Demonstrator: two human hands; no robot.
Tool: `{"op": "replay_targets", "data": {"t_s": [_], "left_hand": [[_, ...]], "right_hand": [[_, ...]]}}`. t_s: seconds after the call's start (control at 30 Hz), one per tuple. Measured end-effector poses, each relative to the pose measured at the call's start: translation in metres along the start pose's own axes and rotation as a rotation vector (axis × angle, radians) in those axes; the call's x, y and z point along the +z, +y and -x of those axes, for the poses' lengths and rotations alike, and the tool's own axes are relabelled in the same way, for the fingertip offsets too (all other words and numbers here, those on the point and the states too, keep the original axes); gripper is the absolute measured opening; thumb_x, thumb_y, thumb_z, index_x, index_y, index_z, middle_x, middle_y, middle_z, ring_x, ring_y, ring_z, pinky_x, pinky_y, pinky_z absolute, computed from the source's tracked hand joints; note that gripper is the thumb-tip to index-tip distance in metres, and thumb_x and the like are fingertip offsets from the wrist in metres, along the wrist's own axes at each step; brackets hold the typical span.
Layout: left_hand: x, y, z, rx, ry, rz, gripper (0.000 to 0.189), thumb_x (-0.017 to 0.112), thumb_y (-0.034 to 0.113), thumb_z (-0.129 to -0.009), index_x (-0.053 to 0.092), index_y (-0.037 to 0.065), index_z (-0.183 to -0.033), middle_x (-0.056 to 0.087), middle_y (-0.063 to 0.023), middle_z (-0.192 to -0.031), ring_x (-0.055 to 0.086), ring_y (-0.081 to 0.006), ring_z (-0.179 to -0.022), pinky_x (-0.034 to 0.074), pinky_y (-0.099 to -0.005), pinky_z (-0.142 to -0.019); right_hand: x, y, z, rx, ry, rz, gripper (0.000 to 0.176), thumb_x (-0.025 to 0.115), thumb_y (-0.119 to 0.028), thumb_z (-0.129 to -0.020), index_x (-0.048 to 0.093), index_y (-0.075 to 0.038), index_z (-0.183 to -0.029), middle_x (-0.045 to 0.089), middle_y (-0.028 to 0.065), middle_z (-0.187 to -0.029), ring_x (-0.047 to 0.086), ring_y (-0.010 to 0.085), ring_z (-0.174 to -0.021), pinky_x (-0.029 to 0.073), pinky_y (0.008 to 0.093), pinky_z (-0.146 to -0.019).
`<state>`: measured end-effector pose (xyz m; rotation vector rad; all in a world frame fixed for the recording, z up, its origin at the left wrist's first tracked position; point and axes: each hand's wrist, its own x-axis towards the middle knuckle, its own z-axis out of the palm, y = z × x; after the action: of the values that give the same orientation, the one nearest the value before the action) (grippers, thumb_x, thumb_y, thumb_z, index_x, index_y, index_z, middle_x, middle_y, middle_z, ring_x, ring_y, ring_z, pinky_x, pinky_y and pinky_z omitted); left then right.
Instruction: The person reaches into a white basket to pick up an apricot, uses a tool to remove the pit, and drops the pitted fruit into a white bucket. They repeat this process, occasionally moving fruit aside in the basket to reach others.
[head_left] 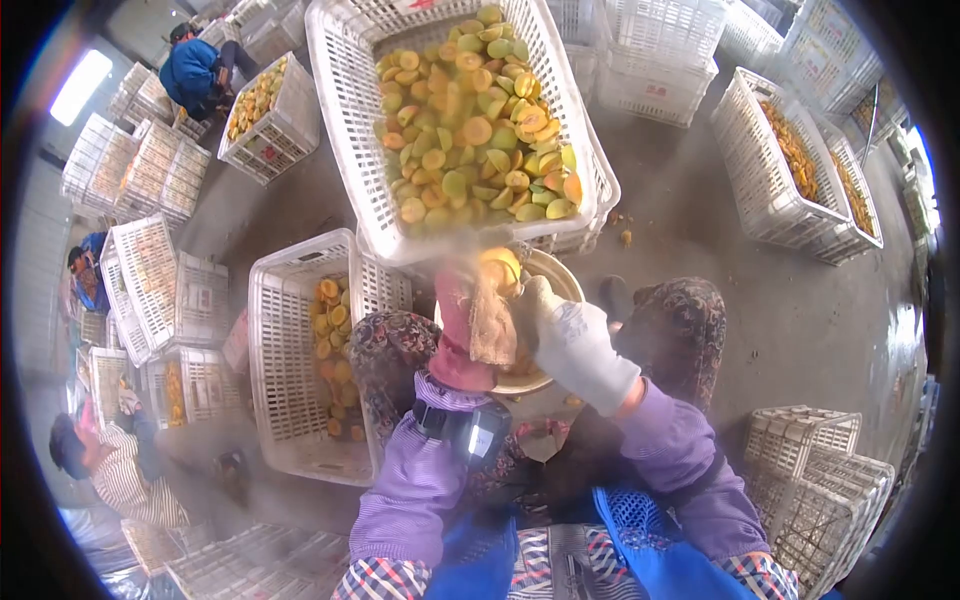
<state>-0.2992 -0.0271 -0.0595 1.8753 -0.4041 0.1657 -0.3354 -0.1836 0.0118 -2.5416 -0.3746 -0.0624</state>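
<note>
My left hand [478,325], in a pink glove with a tan cloth cover over the fingers, is closed around a yellow-orange fruit piece [499,268]. Close on its right, my right hand [575,335] wears a white glove. Its fingers are bent beside the fruit; what they hold, if anything, is too small to name. Both hands are over a round cream bucket [568,283] between my knees. Just beyond them stands a large white crate [345,140] full of green and orange halved fruit [470,130].
A white crate [270,350] with fruit halves stands at left. Crates [745,190] of orange pieces are at right, empty-looking crates [815,500] lower right. People work at the upper left [190,70], far left [90,275] and lower left [130,470].
</note>
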Motion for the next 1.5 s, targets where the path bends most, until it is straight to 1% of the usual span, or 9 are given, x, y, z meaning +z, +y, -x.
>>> {"op": "replay_targets", "data": {"t_s": [0.33,0.67,0.83,0.97,1.03,1.17,1.23,1.37,1.5], "left_hand": [[-0.003,0.024,-0.013,-0.346,-0.02,0.638,0.029,0.049,0.029,-0.097,0.054,0.003,-0.108,0.06,-0.0093,-0.09,0.06,-0.0157,-0.077,0.05,-0.0261,-0.065],[-0.011,0.066,-0.032,-0.298,-0.016,0.776,0.046,0.046,0.044,-0.099,0.061,0.001,-0.095,0.064,-0.0102,-0.077,0.059,-0.0152,-0.064,0.048,-0.0251,-0.055],[-0.028,0.069,-0.038,-0.237,-0.118,0.282,0.048,0.048,0.047,-0.098,0.062,0.001,-0.092,0.063,-0.0087,-0.071,0.058,-0.015,-0.057,0.047,-0.0252,-0.049],[-0.024,0.055,-0.026,-0.362,0.087,0.651,0.047,0.049,0.047,-0.097,0.064,0.002,-0.095,0.063,-0.0088,-0.072,0.057,-0.0145,-0.053,0.048,-0.0254,-0.049],[-0.053,0.019,-0.018,-0.368,0.307,0.533,0.043,0.052,0.047,-0.096,0.064,0.006,-0.099,0.065,-0.0086,-0.079,0.058,-0.0138,-0.057,0.05,-0.0255,-0.05],[-0.14,0.061,-0.022,-0.323,0.373,0.274,0.031,0.053,0.033,-0.096,0.062,0.005,-0.104,0.064,-0.0143,-0.097,0.062,-0.0247,-0.091,0.049,-0.0363,-0.084],[-0.177,0.064,-0.029,-0.364,0.164,-0.564,0.034,0.056,0.034,-0.091,0.062,0.006,-0.109,0.063,-0.0171,-0.103,0.061,-0.029,-0.097,0.048,-0.0385,-0.089],[-0.166,0.06,-0.06,-0.009,0.017,-1.298,0.046,0.064,0.036,-0.082,0.061,0.006,-0.116,0.061,-0.0196,-0.111,0.057,-0.0343,-0.109,0.045,-0.04,-0.094],[-0.098,0.011,-0.142,-0.055,-0.289,-0.716,0.046,0.062,0.036,-0.083,0.059,0.004,-0.116,0.061,-0.0186,-0.115,0.054,-0.0355,-0.112,0.045,-0.0426,-0.094]], "right_hand": [[0.01,0.028,0.001,-0.158,-0.152,-0.391,0.031,0.056,-0.007,-0.085,0.052,0.003,-0.114,0.06,0.0108,-0.073,0.06,0.0174,-0.066,0.047,0.0295,-0.057],[-0.032,0.01,-0.003,0.26,-0.814,-1.18,0.021,0.057,-0.023,-0.092,0.056,-0.004,-0.099,0.057,-0.0017,-0.079,0.052,0.0052,-0.07,0.044,0.0227,-0.063],[-0.013,0.002,0.006,0.223,-0.773,-1.12,0.023,0.057,-0.023,-0.092,0.054,-0.004,-0.104,0.056,-0.0017,-0.076,0.051,0.0051,-0.062,0.044,0.0223,-0.057],[-0.03,-0.005,0.004,0.335,-0.896,-1.063,0.025,0.059,-0.023,-0.09,0.054,-0.004,-0.105,0.059,0.0035,-0.076,0.054,0.0124,-0.058,0.046,0.0274,-0.054],[0.037,0.044,0.019,-0.452,-0.464,-0.359,0.022,0.057,-0.02,-0.091,0.057,-0.002,-0.103,0.059,0.0055,-0.077,0.056,0.0154,-0.059,0.048,0.0294,-0.055],[0.021,0.038,0.04,-0.091,-0.37,0.038,0.02,0.052,-0.016,-0.09,0.053,0.0,-0.103,0.064,0.0127,-0.068,0.064,0.0303,-0.056,0.053,0.0475,-0.067],[0.017,0.035,0.036,0.057,-0.449,0.198,0.027,0.053,-0.02,-0.088,0.05,0.001,-0.105,0.068,0.0171,-0.072,0.068,0.0336,-0.065,0.05,0.0572,-0.071],[0.016,0.036,0.03,-0.004,-0.367,0.157,0.025,0.053,-0.021,-0.088,0.051,-0.001,-0.102,0.064,0.0132,-0.065,0.066,0.0299,-0.059,0.051,0.0537,-0.064],[0.018,0.03,0.029,-0.057,-0.234,0.224,0.019,0.056,-0.019,-0.087,0.052,-0.004,-0.097,0.059,0.0085,-0.058,0.063,0.0247,-0.052,0.05,0.0487,-0.058]]}}
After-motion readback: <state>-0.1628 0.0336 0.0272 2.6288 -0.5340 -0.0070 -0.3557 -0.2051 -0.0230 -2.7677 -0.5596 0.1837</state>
